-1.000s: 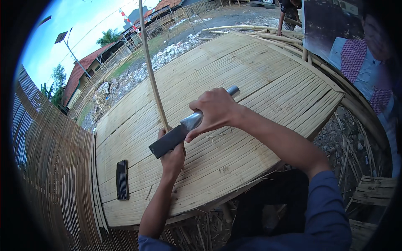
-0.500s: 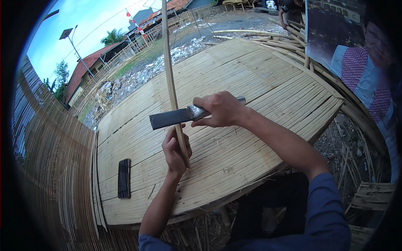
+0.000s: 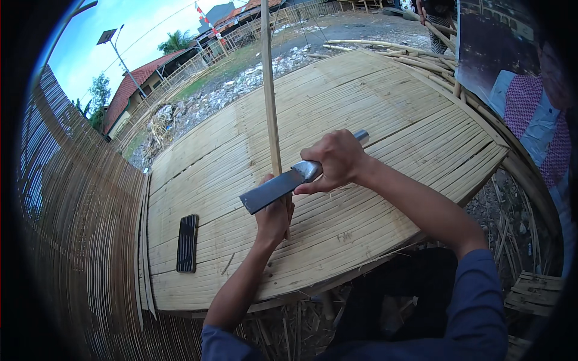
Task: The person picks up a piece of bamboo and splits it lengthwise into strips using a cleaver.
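Note:
A long bamboo strip (image 3: 270, 102) stands nearly upright, its top running out of view. My left hand (image 3: 274, 221) is wrapped round it close to the lower end, just above the slatted bamboo tabletop (image 3: 373, 108). The blade covers part of these fingers. In my closed right hand (image 3: 337, 157) is a machete (image 3: 270, 192) with a broad, blunt-ended dark blade and a round metal handle. Its blade points left and slightly down, crossing in front of the strip just over my left hand. I cannot tell whether blade and strip touch.
A dark phone (image 3: 187, 243) lies on the tabletop at left, near a woven bamboo screen (image 3: 90, 222). Bamboo poles (image 3: 415, 63) are heaped beyond the far right edge, where another person (image 3: 435, 24) stands. A printed banner (image 3: 512, 90) hangs at right.
The machete has moved down along the strip toward my left hand, and its blade tip now dips lower. The whole view has shifted slightly.

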`<action>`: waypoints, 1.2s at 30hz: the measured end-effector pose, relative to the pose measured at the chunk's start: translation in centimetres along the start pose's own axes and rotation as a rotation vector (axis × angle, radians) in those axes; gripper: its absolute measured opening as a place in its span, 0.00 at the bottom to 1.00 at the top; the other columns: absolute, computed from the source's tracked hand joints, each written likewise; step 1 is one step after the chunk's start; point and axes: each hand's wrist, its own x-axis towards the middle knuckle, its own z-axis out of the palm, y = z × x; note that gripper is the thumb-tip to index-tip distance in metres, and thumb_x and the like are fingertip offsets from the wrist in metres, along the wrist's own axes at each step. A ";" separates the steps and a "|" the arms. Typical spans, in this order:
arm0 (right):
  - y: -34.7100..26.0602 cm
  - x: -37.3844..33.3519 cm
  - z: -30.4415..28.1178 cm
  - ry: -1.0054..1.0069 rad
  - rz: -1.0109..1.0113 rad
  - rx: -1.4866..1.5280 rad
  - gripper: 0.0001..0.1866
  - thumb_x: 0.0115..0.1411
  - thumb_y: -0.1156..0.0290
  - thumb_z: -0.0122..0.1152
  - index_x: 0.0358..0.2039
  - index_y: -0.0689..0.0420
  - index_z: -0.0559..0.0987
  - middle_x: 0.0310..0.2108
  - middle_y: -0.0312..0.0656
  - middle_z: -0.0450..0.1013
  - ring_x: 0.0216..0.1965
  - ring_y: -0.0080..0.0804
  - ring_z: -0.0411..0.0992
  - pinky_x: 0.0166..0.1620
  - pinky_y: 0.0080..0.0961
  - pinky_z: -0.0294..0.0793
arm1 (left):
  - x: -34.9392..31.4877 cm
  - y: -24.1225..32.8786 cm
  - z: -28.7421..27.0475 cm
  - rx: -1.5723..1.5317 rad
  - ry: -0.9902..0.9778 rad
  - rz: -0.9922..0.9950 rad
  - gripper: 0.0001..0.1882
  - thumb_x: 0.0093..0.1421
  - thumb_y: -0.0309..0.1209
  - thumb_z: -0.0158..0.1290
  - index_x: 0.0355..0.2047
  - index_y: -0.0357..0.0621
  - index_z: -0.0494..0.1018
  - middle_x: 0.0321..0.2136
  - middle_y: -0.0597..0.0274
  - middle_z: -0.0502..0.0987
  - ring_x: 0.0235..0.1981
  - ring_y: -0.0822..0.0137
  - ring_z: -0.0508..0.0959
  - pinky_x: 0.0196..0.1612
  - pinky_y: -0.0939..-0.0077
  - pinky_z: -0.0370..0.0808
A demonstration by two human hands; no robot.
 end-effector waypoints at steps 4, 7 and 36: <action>-0.5 0.4 0.5 -0.041 0.167 0.018 0.39 0.43 0.24 0.50 0.10 0.53 0.70 0.07 0.36 0.65 0.11 0.35 0.70 0.17 0.32 0.70 | 0.7 -0.3 -0.5 0.075 0.048 0.098 0.13 0.69 0.38 0.36 0.29 0.47 0.63 0.12 0.72 0.61 0.08 0.81 0.57 0.10 0.85 0.55; -0.7 0.2 0.4 -0.060 0.115 -0.061 0.40 0.44 0.24 0.49 0.11 0.54 0.72 0.07 0.36 0.65 0.11 0.34 0.70 0.17 0.32 0.70 | 0.3 -0.2 0.5 0.054 0.113 0.063 0.17 0.69 0.42 0.35 0.28 0.47 0.63 0.10 0.73 0.60 0.07 0.82 0.55 0.08 0.85 0.52; 0.7 0.3 -1.5 -0.088 0.172 -0.080 0.38 0.43 0.25 0.51 0.12 0.53 0.73 0.08 0.37 0.66 0.12 0.37 0.71 0.19 0.33 0.72 | -0.2 0.8 0.1 -0.130 -0.272 -0.268 0.18 0.66 0.43 0.32 0.23 0.49 0.60 0.09 0.71 0.55 0.07 0.76 0.54 0.07 0.81 0.52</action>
